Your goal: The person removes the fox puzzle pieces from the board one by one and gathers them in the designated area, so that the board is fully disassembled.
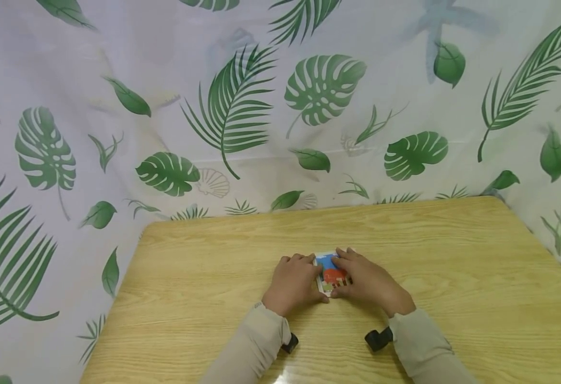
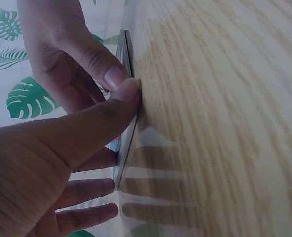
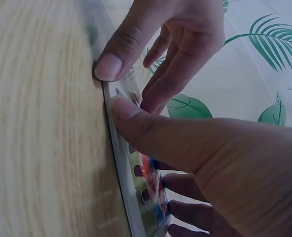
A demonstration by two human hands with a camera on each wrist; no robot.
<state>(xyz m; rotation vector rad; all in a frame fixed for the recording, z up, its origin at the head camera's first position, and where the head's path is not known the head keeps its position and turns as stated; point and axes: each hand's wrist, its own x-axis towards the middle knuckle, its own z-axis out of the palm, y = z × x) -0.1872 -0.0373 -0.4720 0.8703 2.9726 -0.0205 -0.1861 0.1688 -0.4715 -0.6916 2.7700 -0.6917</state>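
A small flat picture puzzle with a white frame lies on the wooden table, between both hands. Its picture shows blue, red and green, and the right wrist view reveals thin seams across the picture. My left hand holds its left side, with the thumb at the near edge and the fingers along the side. From the right, my right hand grips it, its thumb on the near frame and its fingers over the right and far edges. Fingers cover part of the picture.
The wood-grain table stretches out around the hands. Behind it and along its sides hangs a white curtain printed with green leaves. Black wrist mounts stick out from the beige sleeves.
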